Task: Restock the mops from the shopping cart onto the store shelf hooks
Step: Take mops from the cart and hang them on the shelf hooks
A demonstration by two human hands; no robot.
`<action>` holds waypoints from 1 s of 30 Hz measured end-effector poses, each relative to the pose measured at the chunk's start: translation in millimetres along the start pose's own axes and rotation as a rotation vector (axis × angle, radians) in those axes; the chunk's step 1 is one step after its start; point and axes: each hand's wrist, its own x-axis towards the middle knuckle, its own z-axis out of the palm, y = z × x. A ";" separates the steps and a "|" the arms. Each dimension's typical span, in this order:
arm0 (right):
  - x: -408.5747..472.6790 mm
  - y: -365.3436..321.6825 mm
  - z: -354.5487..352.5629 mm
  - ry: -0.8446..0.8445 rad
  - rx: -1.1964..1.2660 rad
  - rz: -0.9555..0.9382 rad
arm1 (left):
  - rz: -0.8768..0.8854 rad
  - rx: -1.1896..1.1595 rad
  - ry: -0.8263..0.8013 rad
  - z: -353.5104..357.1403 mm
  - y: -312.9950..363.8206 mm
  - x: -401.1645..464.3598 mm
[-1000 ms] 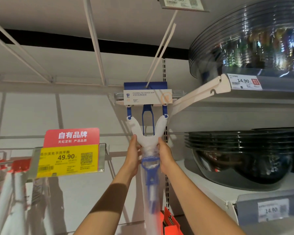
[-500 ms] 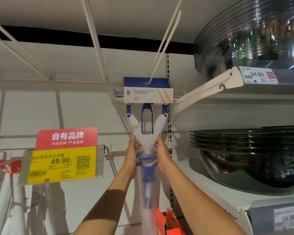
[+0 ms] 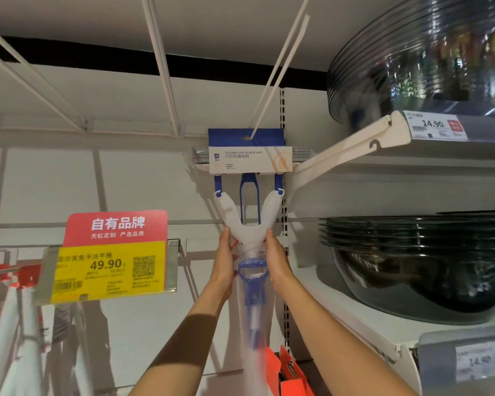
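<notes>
On hook: the foldable sponge mop with white Y-shaped plastic yoke and blue fittings hangs by the hole in its blue-and-white cardboard header card from the long white double-wire shelf hook, which slants up and to the right from the card.
Mop neck: wrapped in clear plastic film just below the yoke; the handle drops straight down from there, blurred.
Left hand: its grip is clamped on the left side of the mop neck, fingers curled round the wrapped part, thumb up against the yoke.
Right hand: its grip is clamped on the right side of the same neck, level with the left hand.
Left of the mop: a red-and-yellow price sign reading 49.90 on a wire hook, with white-handled mops hanging below it.
Right of the mop: white store shelves carrying stacked dark glass bowls, with a white 14.90 price label on the upper shelf edge.
Below the mop: orange cardboard packaging beside the handle.
</notes>
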 end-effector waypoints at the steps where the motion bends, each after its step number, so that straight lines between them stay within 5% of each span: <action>1: -3.6 -0.9 -0.4 0.007 -0.017 -0.016 | 0.018 -0.006 -0.007 1.1 2.8 -4.1; 12: -100.7 -55.8 -22.3 0.002 0.122 -0.186 | 0.240 0.168 -0.007 17.2 38.1 -87.1; 22: -224.7 -94.7 -59.0 -0.061 0.068 -0.376 | 0.395 0.631 0.075 8.8 51.4 -202.4; 30: -321.0 -101.6 -100.0 -0.026 -0.422 -0.564 | 0.524 1.246 0.147 -7.5 67.4 -303.4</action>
